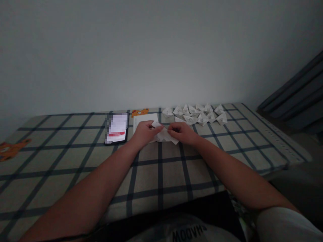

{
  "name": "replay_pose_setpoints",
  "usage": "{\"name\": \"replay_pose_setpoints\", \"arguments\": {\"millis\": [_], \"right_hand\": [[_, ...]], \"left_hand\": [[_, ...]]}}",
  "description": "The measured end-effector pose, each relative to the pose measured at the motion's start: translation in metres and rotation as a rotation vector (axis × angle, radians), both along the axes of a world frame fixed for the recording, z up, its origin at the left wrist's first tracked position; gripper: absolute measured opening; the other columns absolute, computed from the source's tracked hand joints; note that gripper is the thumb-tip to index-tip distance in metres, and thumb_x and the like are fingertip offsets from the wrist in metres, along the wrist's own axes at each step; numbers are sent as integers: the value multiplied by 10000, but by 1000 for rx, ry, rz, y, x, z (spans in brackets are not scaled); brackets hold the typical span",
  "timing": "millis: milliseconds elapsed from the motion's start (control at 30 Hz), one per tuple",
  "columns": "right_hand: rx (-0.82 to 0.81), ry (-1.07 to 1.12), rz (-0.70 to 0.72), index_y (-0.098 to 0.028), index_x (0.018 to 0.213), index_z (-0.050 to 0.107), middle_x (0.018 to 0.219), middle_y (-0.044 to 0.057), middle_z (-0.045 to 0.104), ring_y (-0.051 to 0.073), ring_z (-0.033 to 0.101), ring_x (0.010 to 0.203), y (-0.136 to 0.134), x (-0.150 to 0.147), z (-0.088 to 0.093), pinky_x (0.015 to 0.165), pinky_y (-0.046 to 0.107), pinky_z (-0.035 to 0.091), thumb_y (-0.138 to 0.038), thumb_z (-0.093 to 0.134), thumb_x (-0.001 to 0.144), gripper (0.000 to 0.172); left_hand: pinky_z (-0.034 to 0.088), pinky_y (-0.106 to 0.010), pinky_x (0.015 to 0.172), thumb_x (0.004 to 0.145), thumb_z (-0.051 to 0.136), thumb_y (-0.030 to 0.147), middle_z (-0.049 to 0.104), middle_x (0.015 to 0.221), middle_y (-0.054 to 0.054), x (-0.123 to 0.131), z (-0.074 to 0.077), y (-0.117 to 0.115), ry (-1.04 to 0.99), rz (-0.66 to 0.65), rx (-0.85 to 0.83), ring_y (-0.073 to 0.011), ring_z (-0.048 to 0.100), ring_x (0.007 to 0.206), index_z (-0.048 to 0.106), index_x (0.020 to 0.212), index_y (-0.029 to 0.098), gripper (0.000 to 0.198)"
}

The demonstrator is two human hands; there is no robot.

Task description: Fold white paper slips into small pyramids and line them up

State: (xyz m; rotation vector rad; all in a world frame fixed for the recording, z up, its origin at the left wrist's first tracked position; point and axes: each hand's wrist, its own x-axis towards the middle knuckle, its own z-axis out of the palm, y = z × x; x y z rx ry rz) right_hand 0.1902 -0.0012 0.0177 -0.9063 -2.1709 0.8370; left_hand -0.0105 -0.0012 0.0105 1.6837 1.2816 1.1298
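Between my two hands is a folded piece of white paper [165,135], partly covered by my fingers. My left hand [147,131] grips its left side, with the thumb laid across the front. On the other side, my right hand [182,131] pinches the paper's right part between thumb and curled fingers. Under and behind my left hand lies a flat white sheet or pad [143,118] on the cloth. Just beyond my right hand stand several folded paper boats [191,110] in loose rows.
A phone [117,127] with a lit, partly blurred screen lies left of my hands. The checked tablecloth [75,161] has bear prints and covers the table, which meets a plain wall [161,50]. Dark fabric [297,80] hangs at the right.
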Motion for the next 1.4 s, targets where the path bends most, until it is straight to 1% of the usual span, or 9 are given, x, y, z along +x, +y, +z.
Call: {"name": "replay_pose_setpoints", "arguments": {"millis": [167, 333, 567, 700, 900, 1000, 1133, 1267, 1400], "right_hand": [[7, -1, -19, -153, 643, 516, 607, -33, 435, 85, 401, 589, 0, 1, 1, 549, 220, 289, -271, 505, 809, 203], [-8, 20, -17, -152, 646, 522, 600, -31, 446, 86, 396, 582, 2, 2, -1, 543, 223, 286, -285, 505, 808, 210], [-56, 44, 16, -154, 636, 493, 600, -38, 417, 79, 398, 576, 1, 2, -1, 534, 209, 290, -264, 498, 807, 204], [-24, 38, 6, -153, 631, 498, 598, -37, 423, 77, 398, 572, 0, 1, -1, 530, 209, 286, -261, 506, 808, 207], [2, 34, -38, -145, 660, 538, 610, -29, 456, 83, 418, 583, 1, 2, -3, 535, 209, 297, -278, 510, 820, 210], [26, 31, -50, -144, 671, 552, 619, -27, 474, 86, 424, 597, 2, 3, -5, 552, 212, 303, -257, 516, 814, 186], [-12, 34, -12, -146, 662, 547, 608, -29, 461, 86, 418, 593, 2, 3, -5, 553, 213, 308, -287, 504, 840, 231], [-81, 61, 7, -140, 754, 597, 657, -16, 517, 91, 455, 609, 0, 1, -4, 556, 214, 335, -372, 490, 874, 283], [-66, 46, 6, -139, 816, 621, 710, -3, 562, 97, 489, 644, -1, -1, -3, 583, 216, 360, -357, 500, 875, 256]], "left_hand": [[420, -260, 602, 702, 704, 416, 698, 733, -34, -5, 4, 3, -12, 21, 44, -164, 592, 660, 736, 766, 183, 244], [449, -270, 671, 704, 701, 386, 727, 814, -52, -4, 5, 3, -100, 65, 47, -182, 624, 735, 756, 804, 195, 222], [426, -251, 615, 745, 631, 390, 702, 745, -54, -3, -1, 8, -212, 61, -44, -154, 581, 670, 750, 786, 156, 266], [404, -240, 594, 755, 615, 379, 680, 723, -47, -3, -1, 8, -233, 65, -57, -138, 553, 648, 740, 773, 149, 263], [354, -225, 527, 752, 656, 437, 601, 643, -2, 0, 0, 4, -214, -18, -60, -100, 482, 554, 699, 786, 158, 284], [370, -227, 532, 689, 727, 453, 590, 642, 9, 0, -1, 3, -211, -71, -84, -103, 499, 554, 641, 756, 164, 310], [376, -230, 527, 682, 736, 453, 589, 644, 6, 0, -1, 2, -186, -83, -93, -110, 513, 559, 604, 738, 166, 320], [349, -216, 509, 693, 729, 438, 553, 607, 26, 1, 0, -1, -177, -106, -70, -92, 478, 534, 584, 691, 167, 308], [350, -213, 531, 722, 703, 421, 549, 614, 33, 3, 2, -4, -191, -127, -42, -86, 470, 552, 595, 688, 166, 279]]}}
